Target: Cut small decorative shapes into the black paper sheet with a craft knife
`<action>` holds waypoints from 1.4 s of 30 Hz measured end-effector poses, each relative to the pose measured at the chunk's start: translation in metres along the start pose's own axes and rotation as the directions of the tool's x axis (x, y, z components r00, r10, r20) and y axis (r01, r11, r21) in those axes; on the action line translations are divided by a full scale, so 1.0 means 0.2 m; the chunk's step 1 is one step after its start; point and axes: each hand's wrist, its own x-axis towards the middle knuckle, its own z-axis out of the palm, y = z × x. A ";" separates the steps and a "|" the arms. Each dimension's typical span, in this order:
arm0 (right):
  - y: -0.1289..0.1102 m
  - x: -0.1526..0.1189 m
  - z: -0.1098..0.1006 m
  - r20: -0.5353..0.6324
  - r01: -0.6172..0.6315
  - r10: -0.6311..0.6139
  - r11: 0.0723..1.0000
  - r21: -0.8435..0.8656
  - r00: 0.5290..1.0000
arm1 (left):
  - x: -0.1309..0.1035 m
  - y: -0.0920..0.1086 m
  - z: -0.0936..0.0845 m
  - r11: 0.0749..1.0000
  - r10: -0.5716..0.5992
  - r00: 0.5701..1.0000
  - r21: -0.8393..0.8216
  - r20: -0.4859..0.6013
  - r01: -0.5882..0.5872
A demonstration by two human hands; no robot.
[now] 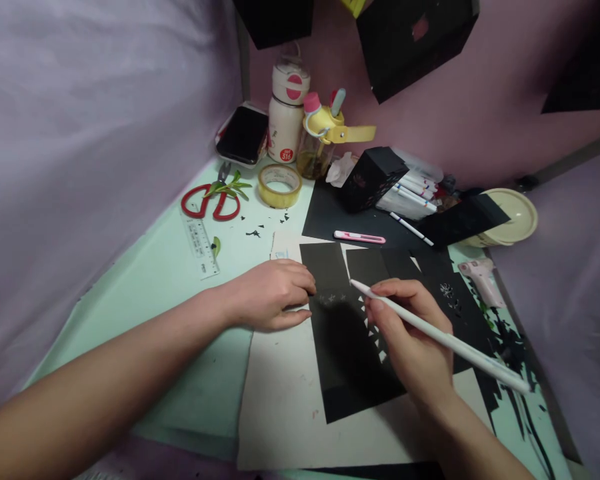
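Observation:
A long black paper strip point(347, 340) with small light marks lies on a pale board point(275, 400). My left hand point(280, 293) rests at the strip's left edge, palm down, its fingers slightly apart and holding nothing. Pinched in my right hand point(415, 333) is a white pen point(450, 340), its tip at the strip's upper right edge beside a narrow light gap. Small triangular cutouts point(373, 330) run along that edge, partly behind my right fingers. A second black paper point(370, 263) lies just to the right.
Red-handled scissors point(213, 203), a clear ruler point(203, 250) and a tape roll point(280, 187) lie at the left. A pink cutter point(360, 237) is beyond the strip. Bottles point(286, 120) stand at the back; a glue gun point(483, 280) lies right. Black boxes point(415, 40) hang above.

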 end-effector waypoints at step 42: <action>0.24 -0.03 0.16 0.262 0.105 -0.099 0.994 -0.010 0.960 | -0.01 -0.03 0.02 0.999 -0.033 0.999 0.006 -0.016 0.033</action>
